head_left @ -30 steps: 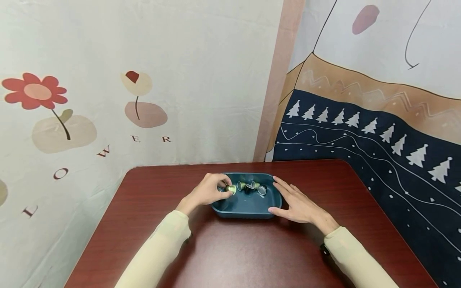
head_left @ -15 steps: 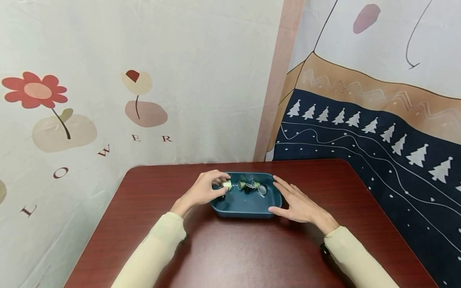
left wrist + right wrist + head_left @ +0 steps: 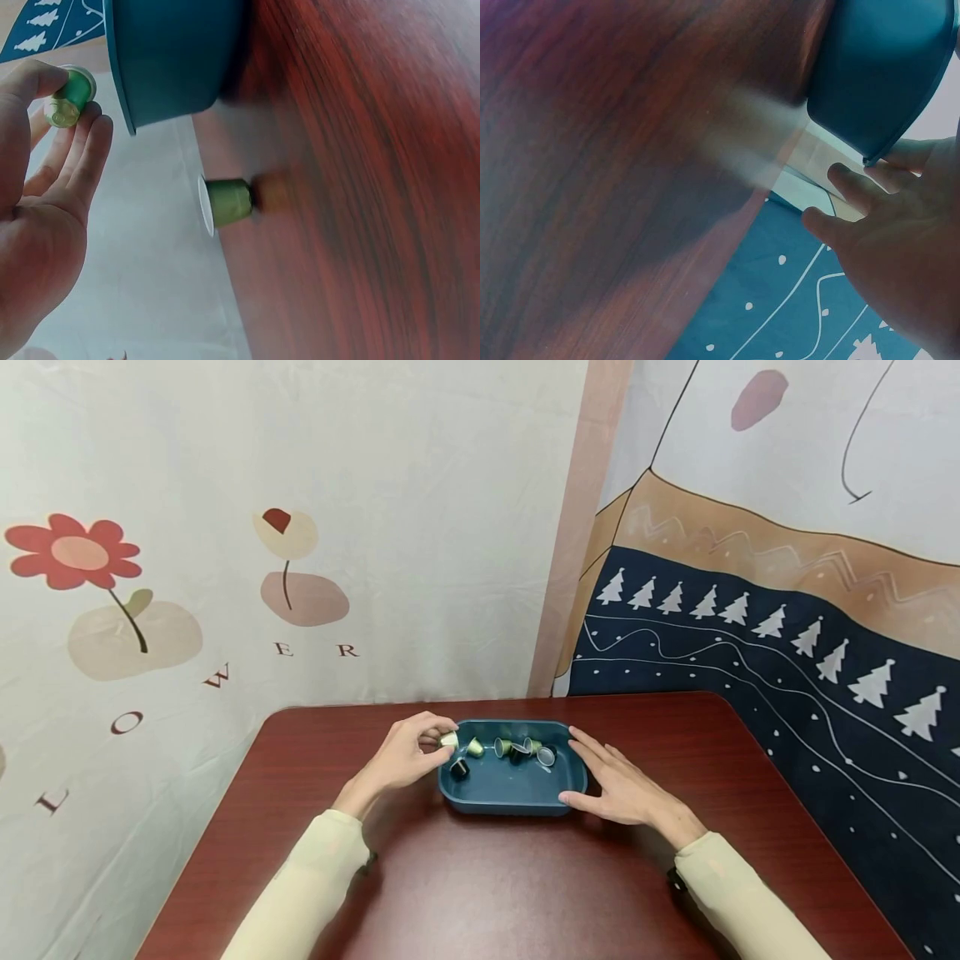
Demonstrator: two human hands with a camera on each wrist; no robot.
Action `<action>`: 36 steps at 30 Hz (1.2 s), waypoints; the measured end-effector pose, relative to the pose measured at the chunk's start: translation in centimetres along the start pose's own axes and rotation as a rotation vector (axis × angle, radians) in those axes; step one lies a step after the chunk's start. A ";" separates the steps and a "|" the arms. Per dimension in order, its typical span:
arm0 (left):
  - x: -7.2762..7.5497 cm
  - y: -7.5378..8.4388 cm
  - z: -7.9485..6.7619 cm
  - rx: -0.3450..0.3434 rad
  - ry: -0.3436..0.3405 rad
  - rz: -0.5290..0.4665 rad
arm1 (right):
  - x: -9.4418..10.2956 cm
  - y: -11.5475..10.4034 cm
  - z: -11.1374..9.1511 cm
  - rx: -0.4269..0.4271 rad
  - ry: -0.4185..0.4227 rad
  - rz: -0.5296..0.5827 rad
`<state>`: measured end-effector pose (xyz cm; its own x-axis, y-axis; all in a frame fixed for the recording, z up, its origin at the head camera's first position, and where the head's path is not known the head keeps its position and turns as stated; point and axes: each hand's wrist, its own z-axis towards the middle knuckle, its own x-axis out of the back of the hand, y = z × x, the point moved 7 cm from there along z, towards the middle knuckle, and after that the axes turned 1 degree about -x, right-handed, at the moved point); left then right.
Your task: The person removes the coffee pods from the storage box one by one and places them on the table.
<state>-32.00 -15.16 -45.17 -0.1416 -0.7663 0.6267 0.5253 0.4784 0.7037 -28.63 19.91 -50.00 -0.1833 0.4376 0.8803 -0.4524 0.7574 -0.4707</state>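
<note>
My left hand (image 3: 405, 752) pinches a green coffee capsule (image 3: 75, 90) between thumb and fingers, over the left rim of a blue tray (image 3: 510, 797). Inside the tray near that hand lie a light green capsule (image 3: 476, 747) and a black capsule (image 3: 460, 767). Several more capsules, green and dark, cluster toward its right, one with its pale lid (image 3: 545, 757) facing up. The left wrist view has another green capsule (image 3: 227, 202) on the table beside the tray; my hand hides it in the head view. With fingers extended, my right hand (image 3: 618, 785) rests against the tray's right rim.
The tray stands on a reddish-brown wooden table (image 3: 495, 893), near its far edge. Behind hangs a pale cloth (image 3: 420, 527) with flower prints, and at the right a dark blue cloth (image 3: 675, 643) with white trees.
My left hand has moved left with the green capsule, from inside the tray to its left rim, uncovering the light green and black capsules there. The right hand stays in place.
</note>
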 end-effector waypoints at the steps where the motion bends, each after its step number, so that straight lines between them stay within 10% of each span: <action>1: 0.2 -0.1 -0.1 0.009 0.008 -0.009 | 0.0 0.0 0.0 0.000 0.001 0.001; 36: 6.2 -4.9 -5.5 0.233 0.213 0.033 | -0.1 0.1 0.0 -0.002 -0.006 0.007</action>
<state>-30.83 -24.57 -46.55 0.0638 -0.8095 0.5837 0.3168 0.5711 0.7573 -28.65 19.96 -50.16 -0.1915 0.4406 0.8770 -0.4495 0.7550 -0.4774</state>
